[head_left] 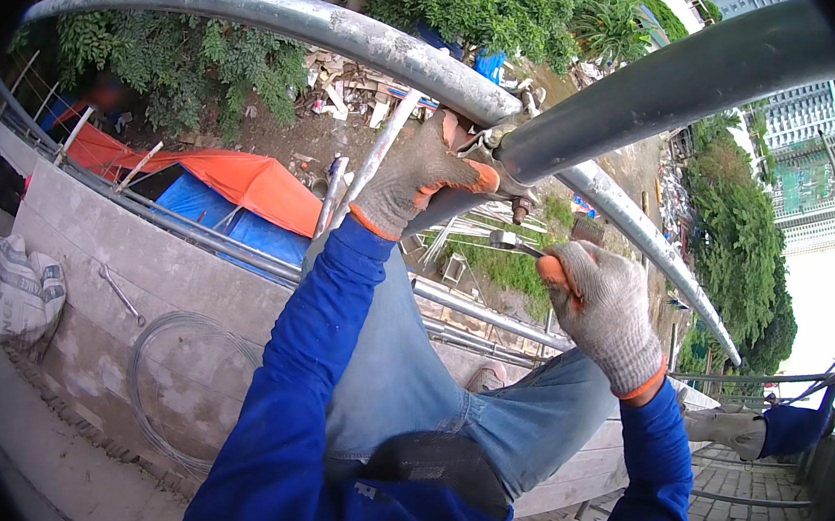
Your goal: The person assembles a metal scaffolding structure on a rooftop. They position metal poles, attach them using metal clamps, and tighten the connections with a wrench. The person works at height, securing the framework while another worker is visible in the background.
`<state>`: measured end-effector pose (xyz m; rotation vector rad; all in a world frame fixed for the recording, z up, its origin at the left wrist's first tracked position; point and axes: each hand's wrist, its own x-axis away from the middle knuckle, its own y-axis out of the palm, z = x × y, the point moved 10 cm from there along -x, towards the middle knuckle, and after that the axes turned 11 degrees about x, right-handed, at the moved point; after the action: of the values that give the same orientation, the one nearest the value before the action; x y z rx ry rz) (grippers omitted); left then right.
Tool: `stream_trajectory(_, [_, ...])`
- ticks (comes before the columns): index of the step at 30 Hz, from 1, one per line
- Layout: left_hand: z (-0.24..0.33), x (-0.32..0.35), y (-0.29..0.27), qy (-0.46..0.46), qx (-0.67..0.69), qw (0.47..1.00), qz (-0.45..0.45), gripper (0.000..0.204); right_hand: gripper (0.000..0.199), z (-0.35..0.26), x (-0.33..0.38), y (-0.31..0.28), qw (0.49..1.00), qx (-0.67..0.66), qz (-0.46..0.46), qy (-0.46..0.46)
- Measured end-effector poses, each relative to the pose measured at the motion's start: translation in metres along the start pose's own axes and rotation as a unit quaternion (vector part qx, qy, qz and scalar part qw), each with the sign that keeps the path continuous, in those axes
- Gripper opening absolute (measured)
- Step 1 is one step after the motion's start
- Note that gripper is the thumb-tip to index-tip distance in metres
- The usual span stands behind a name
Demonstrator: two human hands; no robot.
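Note:
My left hand (413, 182), in a grey glove with orange trim, is closed around a metal scaffold clamp (513, 183) where several pipes meet. Its thumb presses on the near side, while the other fingers are partly hidden behind the joint. A thick dark pipe (675, 96) rises from the clamp to the upper right, and a grey pipe (290, 13) crosses behind it. Below the clamp sticks out a rusty bolt with a nut (521, 210). My right hand (605, 314), gloved alike, grips a wrench (506, 239); the wrench head is just below the nut, apparently apart from it.
I sit astride a concrete wall (224, 287) high above the ground. On it lie another wrench (121, 294) and a wire coil (150, 375); a white sack (12, 292) stands at left. Orange tarp (234, 178) is below. Another person's blue-clothed part (791, 429) shows at right.

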<state>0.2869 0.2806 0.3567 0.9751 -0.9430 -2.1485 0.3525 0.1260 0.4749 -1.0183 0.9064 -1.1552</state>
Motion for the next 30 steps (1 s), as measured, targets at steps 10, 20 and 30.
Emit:
stream_trajectory(10, [-0.001,0.002,-0.005,-0.006,-0.042,0.999,0.016,0.077,0.014,-0.034,-0.035,-0.053,0.958,0.244,-0.050,-0.143])
stream_trajectory(20, [0.001,0.002,-0.008,-0.028,-0.058,0.998,0.021,0.079,0.013,-0.020,-0.044,-0.038,0.968,0.229,-0.065,-0.079])
stream_trajectory(30, [-0.026,0.006,-0.052,-0.043,0.003,0.998,0.048,0.077,0.015,-0.058,-0.016,0.168,0.550,-0.793,0.124,0.233])
